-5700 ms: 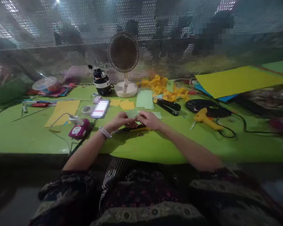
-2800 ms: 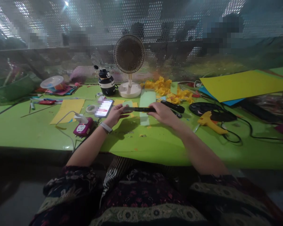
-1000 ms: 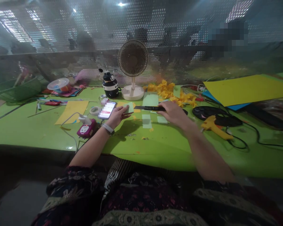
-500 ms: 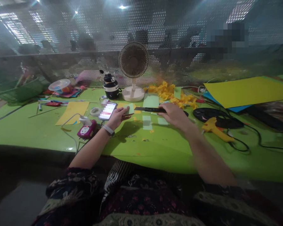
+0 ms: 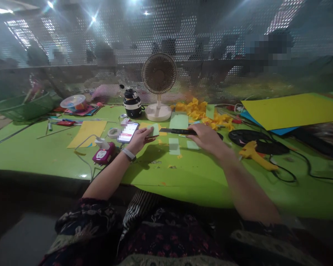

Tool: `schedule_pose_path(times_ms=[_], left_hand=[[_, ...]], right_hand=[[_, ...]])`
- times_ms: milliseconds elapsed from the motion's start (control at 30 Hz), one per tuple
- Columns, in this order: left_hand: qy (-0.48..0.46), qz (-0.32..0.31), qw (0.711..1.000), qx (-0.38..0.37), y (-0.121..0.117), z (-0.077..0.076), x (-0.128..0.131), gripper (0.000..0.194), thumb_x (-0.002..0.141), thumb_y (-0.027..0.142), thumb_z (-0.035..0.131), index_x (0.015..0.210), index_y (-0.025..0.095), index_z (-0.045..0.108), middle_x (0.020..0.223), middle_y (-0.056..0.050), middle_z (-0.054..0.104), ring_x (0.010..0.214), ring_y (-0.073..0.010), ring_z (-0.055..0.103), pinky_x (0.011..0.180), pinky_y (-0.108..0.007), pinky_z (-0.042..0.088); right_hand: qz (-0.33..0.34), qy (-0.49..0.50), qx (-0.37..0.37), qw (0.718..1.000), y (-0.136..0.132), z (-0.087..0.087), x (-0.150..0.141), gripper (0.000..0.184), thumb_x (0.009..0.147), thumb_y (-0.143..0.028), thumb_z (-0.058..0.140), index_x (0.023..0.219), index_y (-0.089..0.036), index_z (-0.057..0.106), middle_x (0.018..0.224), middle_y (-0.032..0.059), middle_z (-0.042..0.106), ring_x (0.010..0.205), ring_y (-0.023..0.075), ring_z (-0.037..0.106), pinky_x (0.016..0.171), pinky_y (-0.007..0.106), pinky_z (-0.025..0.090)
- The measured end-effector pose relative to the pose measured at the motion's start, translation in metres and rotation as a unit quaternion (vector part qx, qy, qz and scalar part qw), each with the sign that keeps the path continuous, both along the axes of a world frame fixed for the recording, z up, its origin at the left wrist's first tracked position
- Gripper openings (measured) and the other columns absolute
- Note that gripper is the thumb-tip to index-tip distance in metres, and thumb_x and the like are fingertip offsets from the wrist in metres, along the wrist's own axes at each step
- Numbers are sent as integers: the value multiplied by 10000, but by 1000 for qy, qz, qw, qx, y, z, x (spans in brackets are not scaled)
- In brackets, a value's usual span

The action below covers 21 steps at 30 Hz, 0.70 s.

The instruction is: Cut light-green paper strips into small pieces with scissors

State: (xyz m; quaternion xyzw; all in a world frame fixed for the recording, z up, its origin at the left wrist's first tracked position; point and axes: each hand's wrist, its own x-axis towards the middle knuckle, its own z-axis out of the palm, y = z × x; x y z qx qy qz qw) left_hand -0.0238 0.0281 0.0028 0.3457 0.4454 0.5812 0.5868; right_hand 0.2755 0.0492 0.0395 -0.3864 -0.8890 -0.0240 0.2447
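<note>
Between the thumb and fingers of my left hand (image 5: 141, 139) is a small pale green piece of paper (image 5: 155, 130), held above the table. My right hand (image 5: 205, 137) is closed round a black utility knife (image 5: 183, 132), whose blade points left, close to the paper's right edge. Whether blade and paper touch I cannot tell. Below the knife a pale green paper strip (image 5: 174, 146) lies on the table, with another small green piece (image 5: 192, 144) to its right. A lit phone (image 5: 128, 132) lies just behind my left hand.
A white fan (image 5: 158, 111) and a black bottle (image 5: 132, 104) stand at the back, beside yellow paper flowers (image 5: 194, 108). On the right lie a yellow glue gun (image 5: 256, 157) with its cord and yellow sheets (image 5: 294, 114). A purple power adapter (image 5: 104, 153) sits left.
The whole view has shifted slightly, with the table lying a little lower and further right. Both hands keep nearly the same pose, still holding the paper and the knife.
</note>
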Motion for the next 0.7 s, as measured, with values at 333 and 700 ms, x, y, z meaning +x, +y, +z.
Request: schedule_pose_path(times_ms=[333, 700], left_hand=[[9, -8, 1000, -5, -2, 3, 1, 168, 874, 232, 778, 832, 131, 651, 834, -43, 734, 708, -135, 749, 666, -229, 609], [-2, 5, 1000, -11, -2, 4, 2, 160, 865, 221, 786, 828, 137, 655, 814, -27, 730, 680, -132, 747, 676, -239, 612]], right_hand=[[0, -7, -2, 1000, 0, -1, 0, 246, 969, -315, 544, 1133, -175, 662, 1125, 171, 725, 1049, 338, 661, 903, 494, 530], [-4, 3, 11, 1000, 0, -1, 1, 212, 966, -309, 557, 1113, -198, 661, 1104, 152, 731, 1053, 329, 667, 916, 489, 522]])
